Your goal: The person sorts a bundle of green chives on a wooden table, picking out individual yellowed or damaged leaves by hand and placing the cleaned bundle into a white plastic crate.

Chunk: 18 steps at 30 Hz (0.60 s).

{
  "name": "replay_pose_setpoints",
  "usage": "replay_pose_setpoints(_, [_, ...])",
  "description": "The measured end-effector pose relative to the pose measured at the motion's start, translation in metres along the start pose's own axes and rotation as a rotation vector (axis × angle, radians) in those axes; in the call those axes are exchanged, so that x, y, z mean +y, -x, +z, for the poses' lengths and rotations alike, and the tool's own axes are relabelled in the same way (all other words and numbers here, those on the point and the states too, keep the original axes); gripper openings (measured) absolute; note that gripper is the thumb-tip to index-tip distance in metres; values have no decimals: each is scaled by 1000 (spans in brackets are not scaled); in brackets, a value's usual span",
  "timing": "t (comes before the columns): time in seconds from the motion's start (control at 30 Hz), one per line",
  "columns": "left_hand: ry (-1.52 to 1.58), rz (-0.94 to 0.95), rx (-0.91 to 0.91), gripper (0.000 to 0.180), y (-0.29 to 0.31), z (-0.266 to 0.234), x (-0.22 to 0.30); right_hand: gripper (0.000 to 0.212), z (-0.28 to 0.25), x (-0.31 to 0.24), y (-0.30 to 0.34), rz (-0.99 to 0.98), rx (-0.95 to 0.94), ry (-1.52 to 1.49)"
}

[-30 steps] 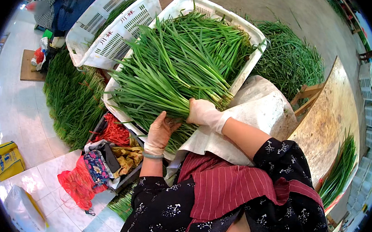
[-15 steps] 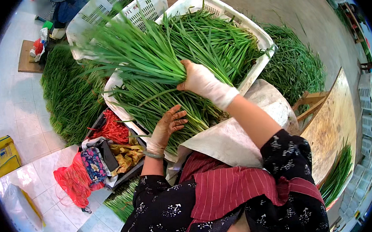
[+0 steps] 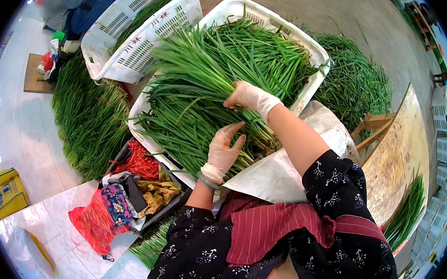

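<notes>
The white-gloved right hand (image 3: pixel 251 96) is gripping a long-leaved green bundle (image 3: pixel 209 68), its tips swinging rightward since earlier; the white-gloved left hand (image 3: pixel 223 153) is staying open.

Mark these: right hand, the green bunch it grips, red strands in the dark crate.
right hand (image 3: pixel 251 97): head view, back of the glove
green bunch (image 3: pixel 212 72): head view, middle of its leaves
red strands (image 3: pixel 141 160): head view, middle of the pile

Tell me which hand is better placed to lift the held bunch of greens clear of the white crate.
Right, it seems: the right hand grips the bunch of greens near one end. The left hand is open, over the other stalks in the white crate, and holds nothing visible.
</notes>
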<state>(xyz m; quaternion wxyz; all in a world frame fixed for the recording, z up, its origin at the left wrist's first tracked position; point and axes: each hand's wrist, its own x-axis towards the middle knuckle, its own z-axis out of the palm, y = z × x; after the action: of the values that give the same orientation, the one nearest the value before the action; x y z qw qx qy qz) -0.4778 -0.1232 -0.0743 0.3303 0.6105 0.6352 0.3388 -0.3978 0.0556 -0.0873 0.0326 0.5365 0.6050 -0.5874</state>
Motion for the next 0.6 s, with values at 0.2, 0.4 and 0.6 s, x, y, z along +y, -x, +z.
replay_pose_setpoints(0.2, [-438,253,-22,45,-34,25,-9,38,-38,-7,22,-276,-92,-89])
replay_pose_setpoints(0.4, [-559,168,-189,54,-45,46,-37,35,-46,-35,50,-300,-124,-523])
replay_pose_setpoints(0.6, [-517,192,-144,57,-42,50,-37,25,-83,-78,85,-507,-188,-870])
